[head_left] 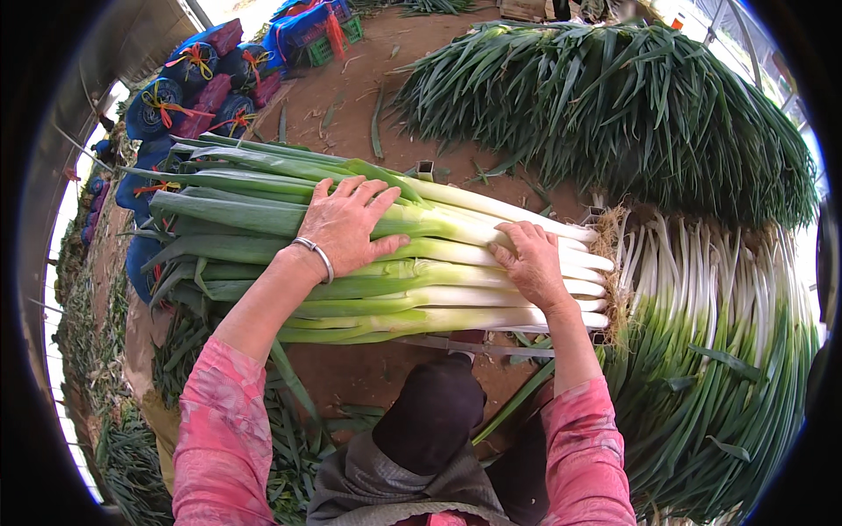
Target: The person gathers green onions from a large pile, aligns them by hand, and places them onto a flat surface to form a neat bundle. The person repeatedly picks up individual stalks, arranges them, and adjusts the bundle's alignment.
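A thick layer of leeks (368, 286) lies crosswise before me, green leaves to the left, white shanks and roots to the right. My left hand (352, 227) rests on top where the leaves meet the pale stalks, its fingers spread; a metal bangle (316, 258) is around that wrist. On the white shanks nearer the roots lies my right hand (531, 262), its fingers slightly bent over a stalk. Neither hand is wrapped around a leek. Under the near edge of the leeks a curved pale strip (513, 348) shows, and a square metal tube end (425, 171) stands beyond them.
A large heap of leeks (605, 112) stands at the back right, with more loose leeks (704, 315) at the right. Tied blue and red mesh bundles (154, 108) are stacked at the upper left, near a green crate (321, 51). Cut leaves (289, 440) litter the brown ground.
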`<state>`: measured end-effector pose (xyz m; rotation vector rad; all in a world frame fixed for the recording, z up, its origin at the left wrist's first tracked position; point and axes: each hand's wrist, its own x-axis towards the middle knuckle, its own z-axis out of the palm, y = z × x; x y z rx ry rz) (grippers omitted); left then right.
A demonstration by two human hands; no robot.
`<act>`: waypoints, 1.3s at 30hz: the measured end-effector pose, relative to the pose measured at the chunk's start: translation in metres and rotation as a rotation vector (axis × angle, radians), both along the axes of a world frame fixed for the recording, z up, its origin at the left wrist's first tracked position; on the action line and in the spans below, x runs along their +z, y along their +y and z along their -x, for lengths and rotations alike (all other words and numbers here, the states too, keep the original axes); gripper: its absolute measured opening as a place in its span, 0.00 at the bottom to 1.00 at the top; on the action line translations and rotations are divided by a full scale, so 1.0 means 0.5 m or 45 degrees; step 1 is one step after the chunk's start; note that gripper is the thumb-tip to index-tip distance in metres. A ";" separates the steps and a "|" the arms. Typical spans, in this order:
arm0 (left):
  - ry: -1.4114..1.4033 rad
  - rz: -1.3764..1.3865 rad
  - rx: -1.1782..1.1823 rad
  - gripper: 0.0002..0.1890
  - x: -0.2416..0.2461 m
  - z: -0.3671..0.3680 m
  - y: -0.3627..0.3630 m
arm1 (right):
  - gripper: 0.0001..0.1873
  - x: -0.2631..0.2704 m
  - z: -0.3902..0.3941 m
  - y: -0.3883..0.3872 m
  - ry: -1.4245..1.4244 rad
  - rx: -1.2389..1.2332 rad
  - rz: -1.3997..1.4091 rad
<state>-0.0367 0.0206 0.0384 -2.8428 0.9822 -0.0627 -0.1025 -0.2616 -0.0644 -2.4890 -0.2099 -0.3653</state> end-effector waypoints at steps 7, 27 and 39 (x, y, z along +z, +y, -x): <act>-0.014 -0.064 -0.137 0.42 0.036 -0.040 -0.005 | 0.15 -0.024 -0.022 -0.007 -0.250 0.016 -0.055; 0.003 -0.081 -0.063 0.39 -0.018 -0.017 0.004 | 0.19 -0.032 -0.004 0.016 0.016 -0.090 0.049; 0.050 0.051 -0.029 0.23 -0.018 -0.027 -0.003 | 0.21 -0.029 0.001 0.004 0.029 -0.019 0.035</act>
